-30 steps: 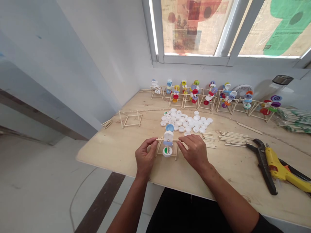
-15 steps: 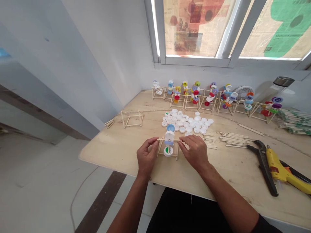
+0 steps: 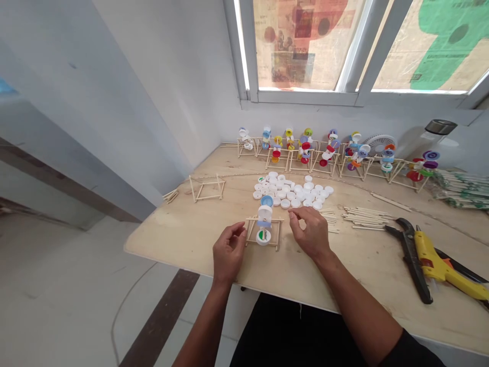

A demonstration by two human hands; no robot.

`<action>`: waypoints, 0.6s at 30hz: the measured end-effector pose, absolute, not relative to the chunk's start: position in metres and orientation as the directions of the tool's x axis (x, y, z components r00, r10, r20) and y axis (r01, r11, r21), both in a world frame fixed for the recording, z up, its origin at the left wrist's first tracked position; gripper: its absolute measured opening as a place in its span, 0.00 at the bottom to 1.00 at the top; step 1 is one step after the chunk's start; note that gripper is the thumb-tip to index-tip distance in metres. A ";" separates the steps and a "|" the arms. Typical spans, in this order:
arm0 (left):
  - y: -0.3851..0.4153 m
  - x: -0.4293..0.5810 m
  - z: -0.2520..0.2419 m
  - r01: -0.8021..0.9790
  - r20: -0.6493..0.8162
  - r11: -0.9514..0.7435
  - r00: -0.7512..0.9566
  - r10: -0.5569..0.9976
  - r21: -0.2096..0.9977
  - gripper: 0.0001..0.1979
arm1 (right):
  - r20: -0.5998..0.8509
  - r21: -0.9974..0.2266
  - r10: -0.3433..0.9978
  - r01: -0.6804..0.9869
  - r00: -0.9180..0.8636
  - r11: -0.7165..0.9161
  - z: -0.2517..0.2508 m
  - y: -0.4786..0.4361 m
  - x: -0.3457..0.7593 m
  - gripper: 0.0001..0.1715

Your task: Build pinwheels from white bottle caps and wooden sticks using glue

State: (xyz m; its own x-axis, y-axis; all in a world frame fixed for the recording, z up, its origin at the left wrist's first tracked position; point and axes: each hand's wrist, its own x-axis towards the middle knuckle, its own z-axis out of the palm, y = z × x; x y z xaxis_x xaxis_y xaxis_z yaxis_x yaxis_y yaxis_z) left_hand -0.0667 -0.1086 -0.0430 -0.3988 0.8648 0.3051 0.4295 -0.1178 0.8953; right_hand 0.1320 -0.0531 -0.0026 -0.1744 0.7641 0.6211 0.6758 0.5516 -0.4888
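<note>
A small wheel of bottle caps point(image 3: 264, 213), with blue and white caps and a green-marked one at the bottom, stands in a frame of thin wooden sticks point(image 3: 278, 235) near the table's front. A stick axle runs across the top of the frame. My left hand point(image 3: 229, 251) is just left of the frame, fingers loosely curled and apart, holding nothing visible. To the right, clear of the axle's end, my right hand point(image 3: 311, 230) hovers with bent fingers and nothing visible in them. Behind the wheel lies a heap of white bottle caps point(image 3: 300, 195).
Several finished cap wheels on stick frames point(image 3: 305, 153) line the back by the wall. An unfilled stick frame point(image 3: 208, 189) stands at left. Loose sticks point(image 3: 364, 218), a black-handled cutter point(image 3: 412, 262) and a yellow glue gun point(image 3: 431, 255) lie at right, with a fan point(image 3: 380, 145) behind.
Both hands have let go of the axle's ends and drawn apart, left hand slightly left and down, right hand to the right. The cap wheel stays standing on its frame.
</note>
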 end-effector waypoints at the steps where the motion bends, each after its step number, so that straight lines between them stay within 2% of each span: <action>1: -0.109 -0.067 -0.044 0.455 0.314 -0.120 -0.379 0.871 0.883 0.14 | 0.618 -0.491 0.768 0.681 -0.168 0.543 -0.003 -0.053 0.132 0.11; 7: -0.108 -0.064 -0.045 0.552 0.349 -0.112 -0.345 0.871 0.826 0.15 | 0.597 -0.493 0.783 0.690 -0.175 0.530 -0.006 -0.050 0.133 0.12; 18: -0.104 -0.061 -0.049 0.666 0.374 -0.051 -0.351 0.859 0.744 0.12 | 0.609 -0.402 0.762 0.743 -0.219 0.535 -0.011 -0.045 0.138 0.12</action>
State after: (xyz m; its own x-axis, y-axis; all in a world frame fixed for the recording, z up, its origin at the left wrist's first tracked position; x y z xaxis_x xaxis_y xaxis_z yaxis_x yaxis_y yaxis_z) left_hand -0.0615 -0.1044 -0.0493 -0.3512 0.8585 0.3736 0.6660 -0.0514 0.7442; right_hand 0.1378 -0.0451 -0.0114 -0.2189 0.7625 0.6089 0.7431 0.5347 -0.4025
